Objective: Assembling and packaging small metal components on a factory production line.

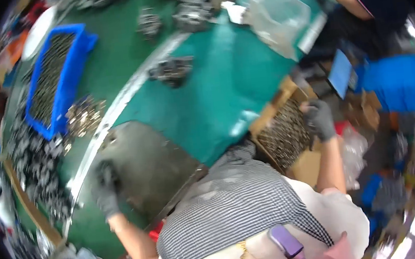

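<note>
My left hand [107,193], in a grey glove, is over the left edge of a dull metal plate [157,160] on the green table. Its fingers are smeared by motion, and a dark patch at their tips cannot be told apart from the glove. My right hand [321,121], also gloved in grey, is at the right edge of an open cardboard box full of small metal parts [284,134]. Its fingers are curled in, and what they hold, if anything, is hidden. Beyond the plate, a small cluster of metal parts [173,71] lies on the green surface.
A blue bin [70,68] full of small parts stands at the far left. Loose brassy pieces [85,116] and a heap of dark parts [38,160] lie around it. Across the table lies a clear plastic bag [279,16]. A co-worker's arm [351,3] shows at the far right.
</note>
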{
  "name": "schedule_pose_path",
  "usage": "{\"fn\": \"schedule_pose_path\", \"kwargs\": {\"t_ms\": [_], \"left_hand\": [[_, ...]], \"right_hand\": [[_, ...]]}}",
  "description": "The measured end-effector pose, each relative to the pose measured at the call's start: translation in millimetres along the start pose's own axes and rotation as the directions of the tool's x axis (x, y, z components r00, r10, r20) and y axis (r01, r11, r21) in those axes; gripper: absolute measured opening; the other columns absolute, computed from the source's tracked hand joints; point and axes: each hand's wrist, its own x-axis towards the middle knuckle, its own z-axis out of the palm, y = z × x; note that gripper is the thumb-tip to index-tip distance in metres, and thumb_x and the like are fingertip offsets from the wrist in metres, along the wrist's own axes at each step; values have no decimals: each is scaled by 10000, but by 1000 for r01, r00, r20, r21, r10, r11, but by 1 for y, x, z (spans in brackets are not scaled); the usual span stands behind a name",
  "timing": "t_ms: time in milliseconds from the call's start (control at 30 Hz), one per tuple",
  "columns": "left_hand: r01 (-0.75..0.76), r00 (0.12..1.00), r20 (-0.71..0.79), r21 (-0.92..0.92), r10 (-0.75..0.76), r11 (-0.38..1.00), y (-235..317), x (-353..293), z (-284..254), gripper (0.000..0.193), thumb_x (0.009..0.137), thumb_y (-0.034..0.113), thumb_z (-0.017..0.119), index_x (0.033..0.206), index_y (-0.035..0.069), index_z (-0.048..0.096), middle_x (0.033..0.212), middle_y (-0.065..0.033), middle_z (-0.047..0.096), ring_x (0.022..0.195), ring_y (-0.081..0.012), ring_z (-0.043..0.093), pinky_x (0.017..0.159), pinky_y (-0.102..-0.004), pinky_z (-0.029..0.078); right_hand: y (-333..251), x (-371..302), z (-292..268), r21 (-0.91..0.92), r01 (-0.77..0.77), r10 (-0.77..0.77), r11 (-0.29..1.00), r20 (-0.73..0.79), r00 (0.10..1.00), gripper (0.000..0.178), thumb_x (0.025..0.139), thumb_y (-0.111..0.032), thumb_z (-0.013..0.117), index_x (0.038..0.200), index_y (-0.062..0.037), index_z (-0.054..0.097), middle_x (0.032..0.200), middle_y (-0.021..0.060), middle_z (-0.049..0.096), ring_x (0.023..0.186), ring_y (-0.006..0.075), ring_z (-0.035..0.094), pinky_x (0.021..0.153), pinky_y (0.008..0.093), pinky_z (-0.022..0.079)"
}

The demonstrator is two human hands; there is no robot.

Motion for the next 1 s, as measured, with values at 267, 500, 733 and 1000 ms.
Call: {"fn": "schedule_pose_path", "kwargs": {"t_ms": [267,500,733,1000], "left_hand": [[-768,522,119,496,845,405,-17,-45,18,461,787,188,665,1199,42,519,1113,-130,583,1037,-278,543,941,-348,400],[-373,841,-326,230,432,899,-67,-50,34,621,715,153,736,1251,24,451,1250,-156,465,1121,-293,477,955,-361,391],[-643,748,-71,166,660,748,41,-28,66,456,653,78,727,1068,0,556,1240,-190,463,1145,-301,462,917,-355,426],[-820,477,259,-213,840,532,138,5,147,485,701,144,696,1151,62,533,1213,-176,487,1108,-366,492,911,-418,439]], "right_hand": [[125,-43,26,-661,-3,171,751,191,967,229,721,-240,609,802,-30,652,719,139,623,659,257,598,632,362,488],[114,-40,58,-861,223,377,457,414,828,240,709,-221,590,864,-54,665,857,181,649,795,328,632,738,414,497],[89,-40,56,-890,203,276,409,333,902,211,721,-157,555,881,-76,665,863,183,647,807,331,633,753,405,501],[-86,10,100,149,72,-123,986,372,920,248,739,-257,647,899,-70,617,775,119,640,708,263,637,675,380,515]]}}
